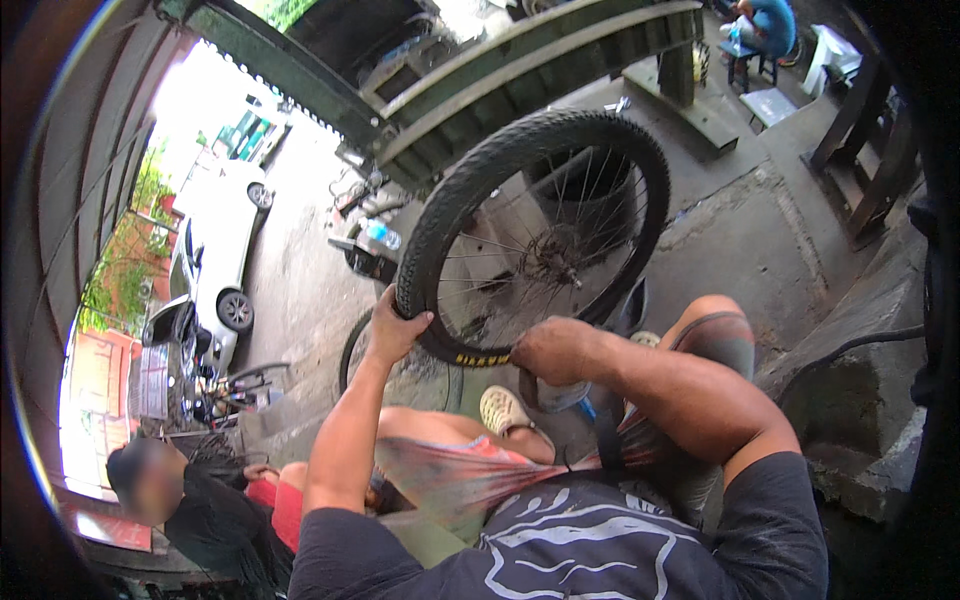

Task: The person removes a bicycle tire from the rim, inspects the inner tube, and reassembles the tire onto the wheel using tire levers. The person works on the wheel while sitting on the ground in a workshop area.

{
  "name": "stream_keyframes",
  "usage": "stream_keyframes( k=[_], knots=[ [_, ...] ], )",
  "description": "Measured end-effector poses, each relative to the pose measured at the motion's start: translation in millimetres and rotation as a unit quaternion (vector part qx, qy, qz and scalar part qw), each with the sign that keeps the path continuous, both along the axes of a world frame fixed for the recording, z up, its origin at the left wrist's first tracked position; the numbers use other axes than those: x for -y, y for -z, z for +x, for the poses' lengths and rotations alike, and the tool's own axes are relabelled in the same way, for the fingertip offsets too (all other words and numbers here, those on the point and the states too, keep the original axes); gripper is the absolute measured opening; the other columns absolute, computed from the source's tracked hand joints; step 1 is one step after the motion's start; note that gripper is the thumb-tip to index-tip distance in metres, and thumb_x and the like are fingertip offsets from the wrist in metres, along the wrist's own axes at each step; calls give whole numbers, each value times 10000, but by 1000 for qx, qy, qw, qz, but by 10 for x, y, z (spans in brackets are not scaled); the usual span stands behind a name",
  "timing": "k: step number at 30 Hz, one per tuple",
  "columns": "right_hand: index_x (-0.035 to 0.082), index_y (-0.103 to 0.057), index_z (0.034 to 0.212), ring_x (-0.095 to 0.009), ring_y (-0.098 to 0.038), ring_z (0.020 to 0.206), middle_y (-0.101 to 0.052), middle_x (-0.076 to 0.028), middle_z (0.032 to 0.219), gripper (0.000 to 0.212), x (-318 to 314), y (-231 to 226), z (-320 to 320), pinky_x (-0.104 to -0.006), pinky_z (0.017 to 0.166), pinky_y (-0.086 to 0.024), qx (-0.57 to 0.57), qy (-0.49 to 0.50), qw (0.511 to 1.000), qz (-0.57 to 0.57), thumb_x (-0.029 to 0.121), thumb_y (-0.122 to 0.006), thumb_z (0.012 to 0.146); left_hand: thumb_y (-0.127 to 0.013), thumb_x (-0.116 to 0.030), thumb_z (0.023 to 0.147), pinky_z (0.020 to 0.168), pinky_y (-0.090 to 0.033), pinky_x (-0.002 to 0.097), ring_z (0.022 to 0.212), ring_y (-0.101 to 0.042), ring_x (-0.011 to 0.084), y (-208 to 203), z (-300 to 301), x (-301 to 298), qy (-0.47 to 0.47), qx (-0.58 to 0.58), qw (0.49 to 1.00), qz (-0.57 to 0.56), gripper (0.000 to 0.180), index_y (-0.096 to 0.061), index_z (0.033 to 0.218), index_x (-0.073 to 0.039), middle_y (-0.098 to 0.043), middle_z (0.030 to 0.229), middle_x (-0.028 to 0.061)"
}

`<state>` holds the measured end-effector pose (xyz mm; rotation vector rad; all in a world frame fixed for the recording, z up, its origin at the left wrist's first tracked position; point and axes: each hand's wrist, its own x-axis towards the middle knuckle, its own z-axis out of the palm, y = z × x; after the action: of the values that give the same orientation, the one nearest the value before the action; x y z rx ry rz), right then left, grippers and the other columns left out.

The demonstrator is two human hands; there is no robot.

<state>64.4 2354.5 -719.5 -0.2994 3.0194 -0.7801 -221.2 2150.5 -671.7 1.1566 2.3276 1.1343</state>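
A white car stands in bright daylight at the left of the frame, with a dark bicycle leaning just below it and a reddish wall at the far left edge. Green painted beams run across the top centre, and at the upper right a person in a blue shirt sits on a stool near dark wooden furniture. In the lower left corner another person in dark clothing sits close by, while grey cracked concrete floor fills the right centre.
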Motion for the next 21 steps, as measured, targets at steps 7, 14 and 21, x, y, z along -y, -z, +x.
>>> stream_keyframes(
  k=[7,14,21],
  knots=[
    [41,-753,1329,-445,-766,1150,-798,-230,1161,458,-138,-552,233,-533,988,-610,40,-76,991,-100,70,-714,874,-862,-236,792,995,-593,525,1128,-765,468,-1648,962,-1214,86,-242,955,-146,619,-663,1312,36,-774,1143,311],
    [23,-724,1367,-435,-747,1209,-785,-228,1246,558,-334,-1127,289,-511,1047,-590,53,-57,980,-181,57,-779,812,-851,-195,766,1006,-600,564,1092,-772,490,-1699,1516,-1769,192,-277,898,-282,680,-612,1365,20,-784,1079,303],
    [53,-715,1336,-438,-725,1183,-768,-201,1147,498,-517,-700,272,-530,1036,-578,-162,55,983,-67,47,-751,839,-942,-240,728,1146,-569,496,1311,-731,438,-1876,1111,-1542,302,-177,903,-248,1038,-486,1636,-30,-735,1387,324]
  ],
)
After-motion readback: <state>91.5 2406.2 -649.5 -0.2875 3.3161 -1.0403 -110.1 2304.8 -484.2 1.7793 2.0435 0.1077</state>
